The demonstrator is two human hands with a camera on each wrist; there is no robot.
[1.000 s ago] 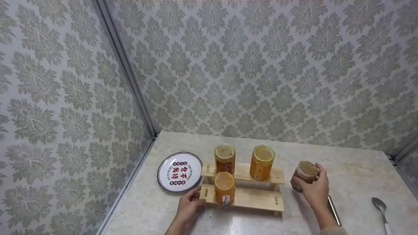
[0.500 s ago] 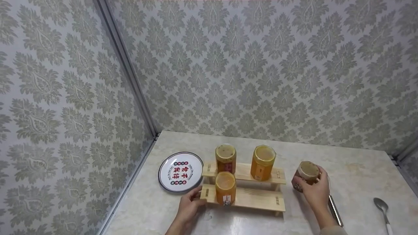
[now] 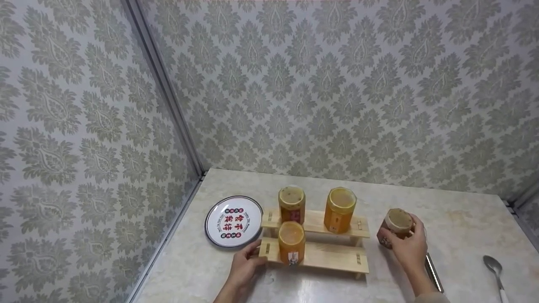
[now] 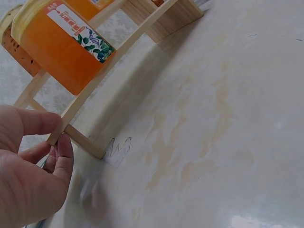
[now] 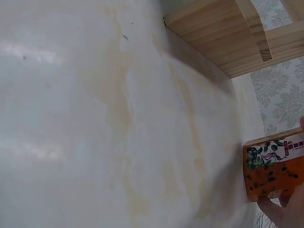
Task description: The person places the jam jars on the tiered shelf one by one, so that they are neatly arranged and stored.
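My left hand point(image 3: 245, 265) pinches the left end of the lower shelf of a two-step wooden rack point(image 3: 330, 255); in the left wrist view, thumb and fingers close on the shelf's end. An orange jar point(image 3: 291, 245) with a white label stands on that lower shelf, near the left hand. On the upper shelf are a seeded jar point(image 3: 292, 201) at the left and an orange jar point(image 3: 338, 213) at the right. Right of the rack, my right hand point(image 3: 409, 248) grips a dark-seeded jar point(image 5: 270, 178) by its sides. Whether this jar touches the table I cannot tell.
A white plate point(image 3: 233, 221) with red characters lies left of the rack. Right of the right forearm lies a thin metallic object point(image 3: 433, 272), partly hidden. Farther right is a spoon point(image 3: 493, 266) with a white handle. Patterned walls point(image 3: 320, 105) bound the table's back and left.
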